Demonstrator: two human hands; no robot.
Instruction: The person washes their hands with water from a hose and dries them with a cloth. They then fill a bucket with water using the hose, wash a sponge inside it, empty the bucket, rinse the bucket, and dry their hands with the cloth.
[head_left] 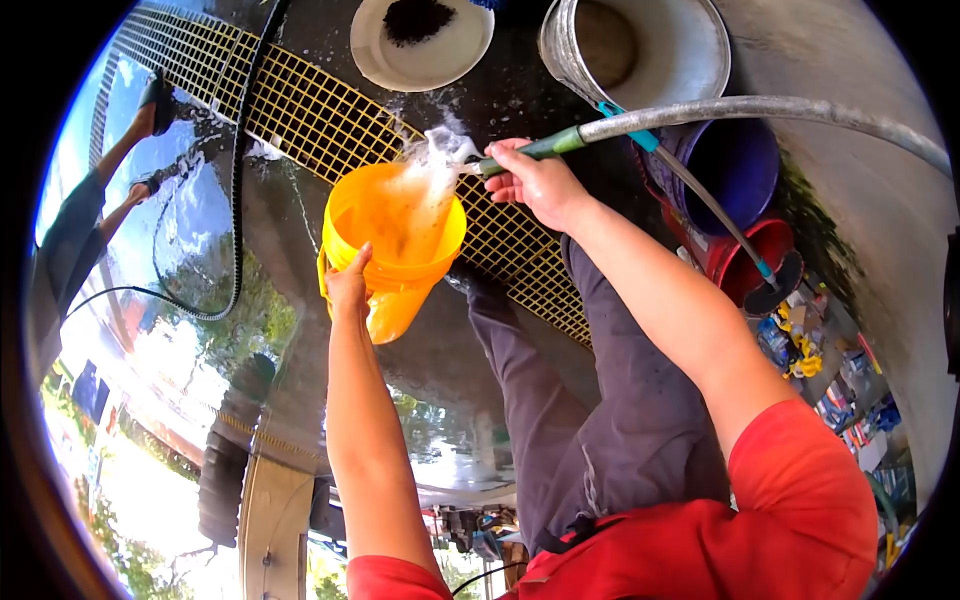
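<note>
- Work in hand: rinsing or filling, by my reading; a white jet of water [435, 172] runs into the mouth of a yellow bucket [428, 272].
- Bucket is held above the wet floor [292, 222], beside the yellow grating [290, 100], its mouth tipped up towards the spray.
- Left hand [348, 290]: closed on the bucket's near side, thumb up by the rim.
- Right hand [545, 190]: fingers wrapped round the green grip [555, 144] at the end of a grey hose [745, 107], nozzle pointed at the mouth.
- Next move, as I judge it, calls for a steady rim and an aim kept inside it; foam already splashes at the far lip.
- Beyond the grating: a white basin [365, 50] with a dark clump, a metal tub [708, 62]. Towards the pale concrete side of the floor, a purple bucket [745, 170] and a red bucket [735, 258].
- Hard to make out: bucket's bottom and water level, behind spray and glare; left fingertips, hidden.
- Another person's legs [118, 152] at the floor's left edge, the rest cut off.
</note>
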